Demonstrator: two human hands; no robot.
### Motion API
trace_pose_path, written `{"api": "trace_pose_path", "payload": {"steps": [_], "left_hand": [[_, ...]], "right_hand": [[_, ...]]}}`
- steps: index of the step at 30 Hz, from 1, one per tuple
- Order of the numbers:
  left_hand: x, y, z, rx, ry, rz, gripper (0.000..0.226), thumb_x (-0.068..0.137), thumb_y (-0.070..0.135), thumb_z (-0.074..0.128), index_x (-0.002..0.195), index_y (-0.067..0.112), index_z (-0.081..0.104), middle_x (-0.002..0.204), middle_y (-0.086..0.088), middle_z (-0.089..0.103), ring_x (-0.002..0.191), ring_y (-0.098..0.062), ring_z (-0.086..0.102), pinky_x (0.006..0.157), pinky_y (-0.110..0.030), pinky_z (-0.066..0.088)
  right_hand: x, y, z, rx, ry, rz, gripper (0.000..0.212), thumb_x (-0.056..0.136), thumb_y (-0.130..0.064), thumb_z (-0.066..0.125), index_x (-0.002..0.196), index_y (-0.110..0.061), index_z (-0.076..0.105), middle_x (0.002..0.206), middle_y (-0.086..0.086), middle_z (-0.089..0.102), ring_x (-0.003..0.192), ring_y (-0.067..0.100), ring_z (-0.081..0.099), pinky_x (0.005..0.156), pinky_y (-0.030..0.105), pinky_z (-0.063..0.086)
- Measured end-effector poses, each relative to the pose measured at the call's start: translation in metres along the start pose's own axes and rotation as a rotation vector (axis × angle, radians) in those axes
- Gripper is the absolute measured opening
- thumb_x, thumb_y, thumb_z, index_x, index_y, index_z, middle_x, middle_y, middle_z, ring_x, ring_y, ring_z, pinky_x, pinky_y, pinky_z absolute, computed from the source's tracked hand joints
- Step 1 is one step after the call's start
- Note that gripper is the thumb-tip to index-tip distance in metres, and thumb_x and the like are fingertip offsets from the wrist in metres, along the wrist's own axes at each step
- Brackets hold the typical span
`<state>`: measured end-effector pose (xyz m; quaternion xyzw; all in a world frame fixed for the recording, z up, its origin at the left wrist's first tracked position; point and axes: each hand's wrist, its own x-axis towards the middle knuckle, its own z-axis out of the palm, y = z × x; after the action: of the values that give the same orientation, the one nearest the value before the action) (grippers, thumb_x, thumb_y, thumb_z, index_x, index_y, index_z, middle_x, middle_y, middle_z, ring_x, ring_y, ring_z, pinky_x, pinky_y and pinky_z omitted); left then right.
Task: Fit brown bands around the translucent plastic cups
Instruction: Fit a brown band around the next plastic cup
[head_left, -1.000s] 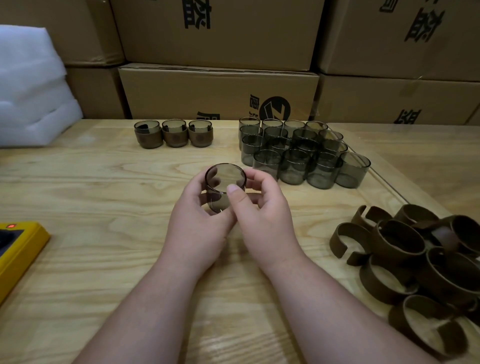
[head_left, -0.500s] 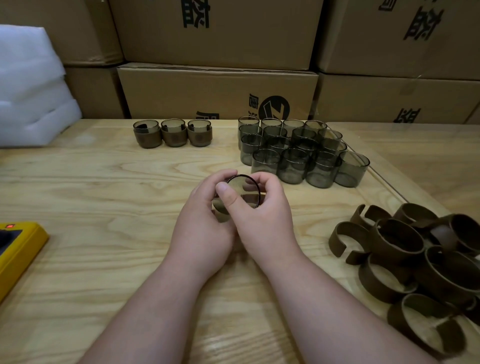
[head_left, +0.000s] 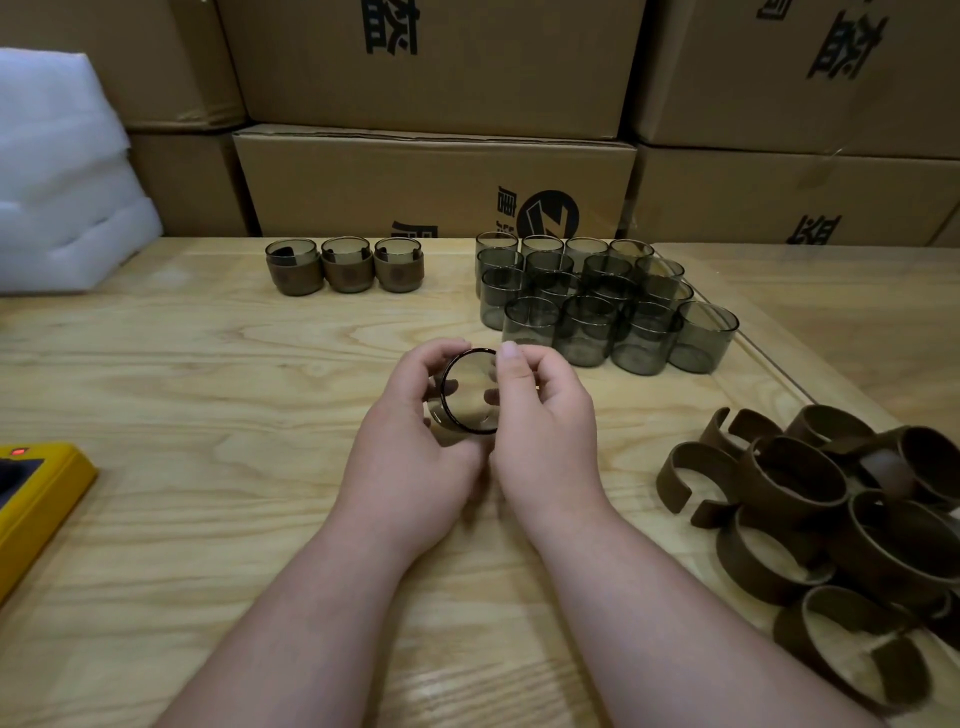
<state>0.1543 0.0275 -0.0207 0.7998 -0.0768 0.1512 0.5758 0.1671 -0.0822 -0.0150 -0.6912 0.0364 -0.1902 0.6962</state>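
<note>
Cup (head_left: 470, 393), smoky translucent plastic with a dark rim, is tipped mouth-toward-camera above the middle of the desk (head_left: 208, 415), clasped between the left hand (head_left: 410, 436) and right hand (head_left: 540, 421), fingers curled round its wall. Bare cups (head_left: 597, 306) cluster near the far edge, three banded cups (head_left: 345, 265) left of them. Brown bands (head_left: 831, 519) heap at the right edge. Stacked cartons (head_left: 436, 176) behind carry black printed characters and a round logo. Pale wood grain; white foam (head_left: 62, 171) at the far left corner, a yellow device (head_left: 36, 499) at the left edge.
</note>
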Motion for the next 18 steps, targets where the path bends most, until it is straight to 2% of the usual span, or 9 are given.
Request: {"api": "trace_pose_path", "payload": {"steps": [3, 5, 9, 12, 15, 18], "left_hand": [[0.0007, -0.0006, 0.0011, -0.042, 0.040, -0.008, 0.068, 0.058, 0.025, 0.073, 0.116, 0.054, 0.054, 0.107, 0.033, 0.064, 0.094, 0.005, 0.065, 0.075, -0.018, 0.054], [0.0017, -0.0011, 0.0017, -0.070, 0.061, -0.005, 0.066, 0.060, 0.026, 0.078, 0.114, 0.053, 0.053, 0.109, 0.031, 0.066, 0.094, 0.004, 0.067, 0.074, -0.016, 0.053], [0.0040, -0.0037, 0.0008, -0.095, 0.101, 0.004, 0.067, 0.069, 0.015, 0.085, 0.116, 0.051, 0.053, 0.115, 0.033, 0.065, 0.102, 0.002, 0.067, 0.075, -0.015, 0.053], [0.0045, -0.0050, 0.0001, -0.099, 0.121, -0.002, 0.068, 0.069, 0.019, 0.086, 0.121, 0.048, 0.053, 0.120, 0.028, 0.066, 0.103, -0.001, 0.068, 0.081, -0.023, 0.056], [0.0048, -0.0043, 0.0000, -0.130, 0.136, -0.019, 0.066, 0.064, 0.030, 0.079, 0.123, 0.046, 0.054, 0.122, 0.022, 0.066, 0.099, -0.001, 0.069, 0.081, -0.024, 0.057], [0.0048, -0.0043, -0.0006, -0.146, 0.145, -0.033, 0.064, 0.064, 0.035, 0.079, 0.122, 0.047, 0.053, 0.121, 0.018, 0.067, 0.097, 0.000, 0.069, 0.079, -0.020, 0.056]], "right_hand": [[0.0001, -0.0003, 0.0012, 0.035, -0.007, 0.023, 0.020, 0.097, -0.040, 0.057, 0.090, -0.025, 0.069, 0.080, -0.013, 0.073, 0.076, 0.007, 0.068, 0.075, 0.038, 0.058], [0.0005, -0.0008, 0.0021, 0.053, -0.011, 0.030, 0.022, 0.091, -0.041, 0.056, 0.089, -0.024, 0.070, 0.079, -0.011, 0.074, 0.076, 0.011, 0.068, 0.075, 0.039, 0.057], [-0.0006, -0.0011, 0.0041, 0.104, -0.040, 0.067, 0.020, 0.085, -0.039, 0.058, 0.089, -0.025, 0.071, 0.082, -0.005, 0.073, 0.080, 0.019, 0.067, 0.080, 0.048, 0.057], [-0.0022, -0.0016, 0.0038, 0.144, -0.086, 0.087, 0.020, 0.083, -0.036, 0.058, 0.094, -0.026, 0.072, 0.086, -0.002, 0.074, 0.075, 0.015, 0.064, 0.071, 0.038, 0.053], [-0.0038, -0.0027, 0.0034, 0.152, -0.161, 0.077, 0.026, 0.082, -0.034, 0.060, 0.102, -0.022, 0.071, 0.092, -0.002, 0.074, 0.077, 0.011, 0.067, 0.067, 0.029, 0.052], [-0.0052, -0.0015, 0.0035, 0.100, -0.212, 0.026, 0.032, 0.080, -0.039, 0.066, 0.110, -0.027, 0.068, 0.108, -0.004, 0.074, 0.098, 0.016, 0.071, 0.080, 0.030, 0.059]]}}
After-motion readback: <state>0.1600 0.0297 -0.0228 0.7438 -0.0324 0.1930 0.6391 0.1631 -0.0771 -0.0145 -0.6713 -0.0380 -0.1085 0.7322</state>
